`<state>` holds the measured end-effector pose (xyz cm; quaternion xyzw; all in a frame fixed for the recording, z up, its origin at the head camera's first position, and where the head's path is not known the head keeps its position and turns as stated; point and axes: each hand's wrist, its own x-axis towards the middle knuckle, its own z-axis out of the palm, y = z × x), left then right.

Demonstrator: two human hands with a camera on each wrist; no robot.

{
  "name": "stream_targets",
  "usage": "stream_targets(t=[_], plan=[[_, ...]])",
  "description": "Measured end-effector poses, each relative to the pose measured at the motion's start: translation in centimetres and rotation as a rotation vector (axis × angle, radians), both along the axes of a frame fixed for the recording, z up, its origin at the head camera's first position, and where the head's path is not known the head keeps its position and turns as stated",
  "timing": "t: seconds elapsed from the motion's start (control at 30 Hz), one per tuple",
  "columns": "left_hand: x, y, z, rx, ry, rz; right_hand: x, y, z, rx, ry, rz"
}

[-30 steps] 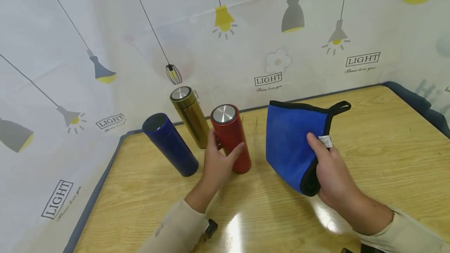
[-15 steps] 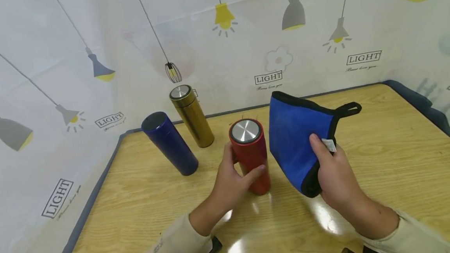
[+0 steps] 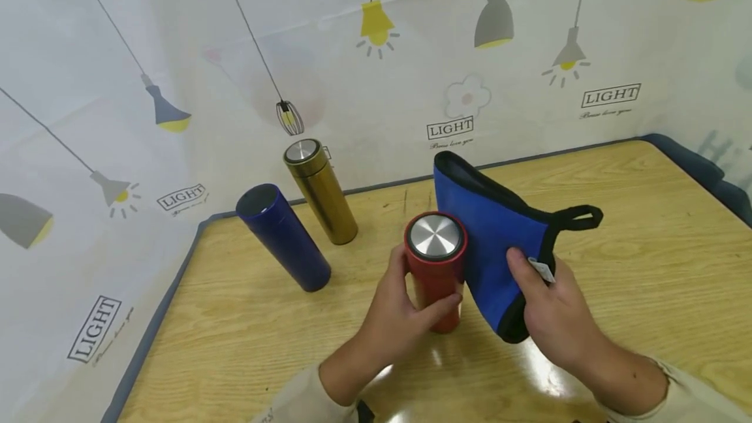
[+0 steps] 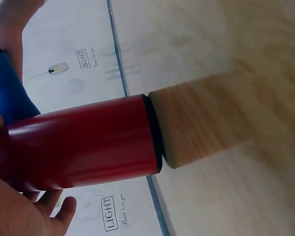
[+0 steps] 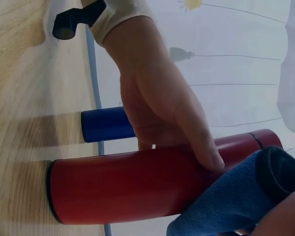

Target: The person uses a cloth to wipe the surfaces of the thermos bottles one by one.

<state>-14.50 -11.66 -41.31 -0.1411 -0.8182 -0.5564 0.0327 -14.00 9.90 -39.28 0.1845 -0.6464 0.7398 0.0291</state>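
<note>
Head view, left hand (image 3: 396, 318): curled round the left and near side of the red flask (image 3: 436, 237), thumb across its near face; I read this as a firm hold.
Head view, red flask: upright near the middle of the surface (image 3: 646, 266), its brushed metal top facing up at my camera.
Head view, right hand (image 3: 555, 315): gripping the blue cloth (image 3: 499, 230) by its near right edge, thumb on top.
Head view, blue cloth: raised to the right of the flask, black trim round it, a black loop (image 3: 565, 219) at its right and a white tag (image 3: 542, 270) by the thumb.
Head view, other flasks: a dark blue flask (image 3: 284, 240) stands at the left; a gold flask (image 3: 322, 194) stands just right of it and farther back.
Head view, far side: a pale wall covering (image 3: 376, 77) printed with hanging lamps.
Left wrist view, red flask base: at or just over the surface; I cannot tell which.
Left wrist view, cloth: just beside the flask's upper part.
Right wrist view, left hand: its thumb lies along the red flask, the dark blue flask beyond.
Right wrist view, cloth: covers part of the flask from my angle; contact I cannot confirm.
</note>
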Motion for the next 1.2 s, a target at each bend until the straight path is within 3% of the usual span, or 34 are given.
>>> stream_targets(t=[0.33, 0.43, 0.53, 0.7, 0.8, 1.13, 1.2], plan=[[-0.6, -0.2, 0.4, -0.161, 0.090, -0.029, 0.3, -0.3, 0.5, 0.051, 0.069, 0.070], [-0.6, -0.3, 0.9, -0.223, 0.134, -0.002, 0.3, -0.3, 0.7, 0.059, 0.079, 0.092], [-0.7, -0.4, 1.7, -0.273, 0.256, 0.053, 0.3, -0.4, 0.8, 0.068, 0.088, 0.098], [-1.2, -0.5, 2.6, -0.356, 0.552, 0.111, 0.2, -0.6, 0.8, 0.084, 0.099, 0.084], [-1.5, -0.4, 2.7, -0.395, 0.645, 0.111, 0.2, -0.5, 0.8, 0.104, 0.090, 0.056], [-1.8, -0.5, 2.7, -0.403, 0.667, 0.087, 0.1, 0.0, -0.1, 0.062, 0.117, -0.012], [-1.8, -0.6, 2.8, -0.403, 0.657, 0.077, 0.2, -0.1, 0.0, 0.101, 0.102, -0.029]])
